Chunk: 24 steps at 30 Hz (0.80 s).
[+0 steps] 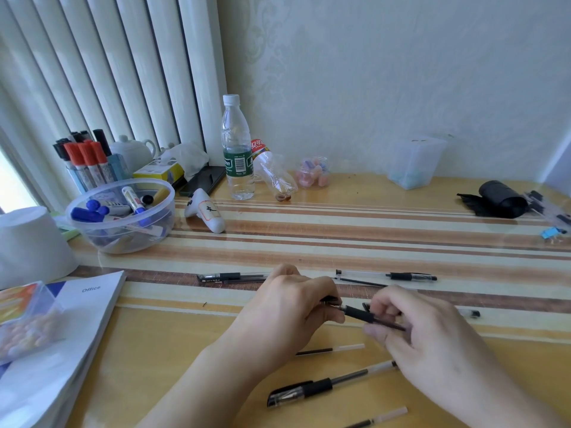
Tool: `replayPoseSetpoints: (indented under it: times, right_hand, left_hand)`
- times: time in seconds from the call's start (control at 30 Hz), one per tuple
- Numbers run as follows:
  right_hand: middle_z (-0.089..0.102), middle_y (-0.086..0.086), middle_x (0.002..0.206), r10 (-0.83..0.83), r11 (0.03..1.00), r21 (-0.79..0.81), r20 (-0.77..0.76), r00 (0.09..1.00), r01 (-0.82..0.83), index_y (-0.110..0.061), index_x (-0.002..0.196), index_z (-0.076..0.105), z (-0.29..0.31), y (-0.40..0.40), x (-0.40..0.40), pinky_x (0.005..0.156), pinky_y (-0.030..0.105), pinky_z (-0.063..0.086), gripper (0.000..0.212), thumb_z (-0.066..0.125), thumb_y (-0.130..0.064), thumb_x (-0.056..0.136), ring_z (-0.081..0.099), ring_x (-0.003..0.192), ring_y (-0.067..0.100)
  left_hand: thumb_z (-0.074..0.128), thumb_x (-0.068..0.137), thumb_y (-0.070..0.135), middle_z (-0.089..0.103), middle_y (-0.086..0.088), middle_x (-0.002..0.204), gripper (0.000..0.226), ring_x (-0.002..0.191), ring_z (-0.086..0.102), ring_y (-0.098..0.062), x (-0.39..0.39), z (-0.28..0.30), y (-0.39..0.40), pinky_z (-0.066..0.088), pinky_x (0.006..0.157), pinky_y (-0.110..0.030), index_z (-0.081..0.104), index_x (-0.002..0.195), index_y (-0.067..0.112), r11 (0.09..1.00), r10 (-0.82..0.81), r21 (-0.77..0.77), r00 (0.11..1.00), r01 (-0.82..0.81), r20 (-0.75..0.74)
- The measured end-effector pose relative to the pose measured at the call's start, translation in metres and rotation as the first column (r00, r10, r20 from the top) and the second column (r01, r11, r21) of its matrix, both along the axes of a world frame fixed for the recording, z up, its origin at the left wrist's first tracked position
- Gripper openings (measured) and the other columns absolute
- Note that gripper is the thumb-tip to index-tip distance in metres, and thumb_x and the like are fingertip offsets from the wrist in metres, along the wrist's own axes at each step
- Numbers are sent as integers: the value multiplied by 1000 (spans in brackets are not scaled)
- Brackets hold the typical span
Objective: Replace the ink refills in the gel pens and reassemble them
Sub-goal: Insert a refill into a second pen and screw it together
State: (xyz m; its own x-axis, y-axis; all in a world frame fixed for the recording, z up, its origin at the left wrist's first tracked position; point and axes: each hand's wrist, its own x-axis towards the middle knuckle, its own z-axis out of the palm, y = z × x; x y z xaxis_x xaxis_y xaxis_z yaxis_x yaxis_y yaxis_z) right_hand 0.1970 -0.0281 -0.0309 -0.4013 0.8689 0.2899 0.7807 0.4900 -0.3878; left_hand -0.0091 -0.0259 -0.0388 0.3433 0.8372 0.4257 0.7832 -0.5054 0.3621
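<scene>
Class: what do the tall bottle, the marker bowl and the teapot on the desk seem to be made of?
Bottle: clear, thin plastic, likely; you see through it. Bowl: clear, glossy plastic; the markers show through its wall. Teapot: white, smooth, probably glazed ceramic.

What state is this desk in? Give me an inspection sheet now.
Surface: striped desk, glossy, crowded at the left.
Job's things: gel pen held between both hands; capped pen and loose refills near.
Clutter: tub of markers, water bottle, booklets.
Hands: left hand and right hand both grip the pen.
Cables: nothing seen.
Surroundings: blinds, pale wall.
</scene>
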Motion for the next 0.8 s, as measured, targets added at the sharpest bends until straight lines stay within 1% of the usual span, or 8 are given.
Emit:
replayPoseSetpoints:
  times: [0.13, 0.23, 0.3, 0.43, 0.53, 0.63, 0.73, 0.8]
  right_hand:
    - [58, -25, 61, -30, 999, 44, 4, 1000, 30, -36, 77, 59, 2, 1, 1, 46, 24, 47, 44, 30, -67, 88, 54, 55, -5]
    - [57, -29, 73, -21, 999, -37, 10, 1000, 21, -42, 86, 53, 2, 0, 0, 52, 14, 41, 22, 59, -61, 78, 53, 61, -7]
    - [54, -26, 59, -42, 999, 17, 12, 999, 42, -37, 77, 56, 0, 2, 1, 45, 16, 39, 15, 67, -47, 78, 52, 54, -2]
    - [56, -16, 50, -38, 999, 31, -25, 999, 39, -34, 68, 56, 0, 1, 2, 42, 23, 42, 38, 40, -64, 85, 55, 52, 5]
    - [57, -17, 57, -2, 1000, -11, -9, 1000, 2, -40, 79, 54, 0, 1, 2, 46, 17, 39, 22, 61, -60, 74, 56, 67, -2]
    - [58, -18, 51, -3, 1000, 22, 8, 1000, 3, -34, 73, 56, -4, 2, 4, 42, 20, 40, 18, 61, -50, 78, 53, 51, 2]
    - [54, -14, 47, 34, 999, 15, 5, 999, -34, -39, 67, 51, -6, 1, 5, 42, 17, 37, 33, 39, -59, 89, 52, 50, 9]
    - [54, -12, 49, 36, 999, 21, -8, 999, -36, -37, 71, 53, -7, 2, 3, 41, 18, 33, 37, 32, -60, 91, 53, 53, 10]
  left_hand:
    - [64, 82, 35, 67, 7, 63, 14, 73, 57, -26, 1, 2, -2, 20, 84, 5, 65, 82, 22, 1000, 14, 10, 1000, -14, 14]
    - [59, 84, 39, 70, 3, 66, 19, 78, 59, -34, 1, 0, 0, 18, 87, 4, 64, 84, 20, 1000, 26, -13, 1000, -26, 2]
    - [59, 84, 38, 68, 7, 65, 19, 77, 60, -34, 0, 0, -1, 18, 88, 5, 64, 84, 20, 1000, 23, -17, 1000, -23, -6]
    - [66, 82, 29, 62, 18, 63, 9, 78, 52, -14, 1, 0, -1, 27, 85, 3, 64, 79, 21, 999, 7, 33, 1000, -7, -3]
    - [64, 82, 26, 69, 12, 65, 6, 88, 43, -14, 1, -1, 0, 15, 93, 4, 63, 78, 21, 999, 8, 37, 1000, -9, 17]
    - [65, 83, 23, 61, 17, 59, 7, 73, 46, -12, 2, -1, 0, 28, 89, -8, 62, 76, 22, 998, 12, 66, 1000, -12, 5]
    - [55, 90, 29, 61, 13, 58, 15, 55, 46, -10, -1, -1, 0, 33, 96, -19, 61, 79, 22, 997, -33, 64, 999, 32, 29]
    - [50, 91, 35, 62, 8, 60, 20, 58, 52, -14, -2, 3, -1, 39, 80, -17, 61, 82, 22, 998, -30, 58, 999, 28, 43]
